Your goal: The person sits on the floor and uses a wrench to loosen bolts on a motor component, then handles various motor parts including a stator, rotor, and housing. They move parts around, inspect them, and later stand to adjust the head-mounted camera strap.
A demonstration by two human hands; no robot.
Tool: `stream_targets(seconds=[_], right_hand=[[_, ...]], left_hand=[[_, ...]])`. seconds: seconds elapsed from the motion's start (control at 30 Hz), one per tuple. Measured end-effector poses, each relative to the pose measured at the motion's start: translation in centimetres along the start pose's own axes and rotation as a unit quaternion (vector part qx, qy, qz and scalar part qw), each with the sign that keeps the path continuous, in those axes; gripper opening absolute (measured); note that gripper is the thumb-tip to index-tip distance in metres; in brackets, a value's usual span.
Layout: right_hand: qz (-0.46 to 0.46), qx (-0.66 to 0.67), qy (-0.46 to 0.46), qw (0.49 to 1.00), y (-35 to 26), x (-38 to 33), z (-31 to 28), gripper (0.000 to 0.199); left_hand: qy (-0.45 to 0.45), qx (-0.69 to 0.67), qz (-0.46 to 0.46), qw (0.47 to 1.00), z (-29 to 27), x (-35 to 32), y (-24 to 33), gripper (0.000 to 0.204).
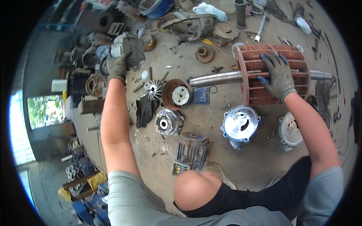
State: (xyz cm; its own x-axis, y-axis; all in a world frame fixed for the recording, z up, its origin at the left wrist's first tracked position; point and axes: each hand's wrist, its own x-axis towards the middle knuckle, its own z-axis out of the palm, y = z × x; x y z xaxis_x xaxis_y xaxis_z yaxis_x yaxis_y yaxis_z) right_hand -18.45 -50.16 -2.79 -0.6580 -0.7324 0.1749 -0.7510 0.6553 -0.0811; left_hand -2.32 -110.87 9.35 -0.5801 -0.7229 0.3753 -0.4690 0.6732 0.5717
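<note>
My right hand [277, 75], in a grey glove with blue fingertips, lies with spread fingers on a red-brown slotted drum [252, 88]. A thick steel shaft [217, 79] runs through the drum, sticking out on both sides. At the far left, my gloved left hand [117, 67] reaches to a grey-green boxy metal housing [130, 43], its fingers closed at the near edge; part of the grip is hidden. Close to the shaft's left end stands a rusty round shell [168, 92] with a pale hub inside. A bladed metal fan wheel [153, 89] lies beside it.
Nearer me are a ribbed motor body [192, 150], a round end cover [168, 122], a silvery blue-edged cover [241, 124] and another pale cover [290, 130]. Farther off lie a flanged ring [204, 54], a wrench [261, 28] and heaped metal parts. My bare knee [196, 190] juts in below.
</note>
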Motion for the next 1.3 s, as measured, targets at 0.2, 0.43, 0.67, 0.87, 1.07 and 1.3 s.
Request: stream_targets(seconds=[0.2,0.43,0.67,0.87,1.07,1.3], right_hand=[[-0.008,0.013,-0.005,1.0,-0.1,0.0,-0.8,0.08],[-0.011,-0.005,0.012,1.0,0.3,-0.1,0.1,0.078],[-0.021,-0.043,0.007,0.999,0.2,-0.1,0.3,0.079],[-0.013,-0.054,0.0,0.998,0.2,-0.1,0.7,0.078],[-0.032,-0.075,0.085,0.993,1.3,0.2,3.5,0.078],[-0.024,-0.135,0.026,0.99,1.6,1.6,4.1,0.084]], left_hand=[[-0.035,-0.084,0.048,0.995,-19.8,-5.0,12.6,0.053],[-0.084,0.196,0.265,0.941,-40.0,-16.7,24.8,0.05],[-0.051,0.006,-0.024,0.998,-42.7,-35.4,32.5,0.063],[-0.028,0.173,-0.13,0.976,-38.1,-51.7,31.2,0.113],[-0.167,0.136,-0.12,0.969,-29.5,-63.6,24.4,0.117],[-0.345,-0.027,0.071,0.936,-13.7,-71.4,15.0,0.114]])
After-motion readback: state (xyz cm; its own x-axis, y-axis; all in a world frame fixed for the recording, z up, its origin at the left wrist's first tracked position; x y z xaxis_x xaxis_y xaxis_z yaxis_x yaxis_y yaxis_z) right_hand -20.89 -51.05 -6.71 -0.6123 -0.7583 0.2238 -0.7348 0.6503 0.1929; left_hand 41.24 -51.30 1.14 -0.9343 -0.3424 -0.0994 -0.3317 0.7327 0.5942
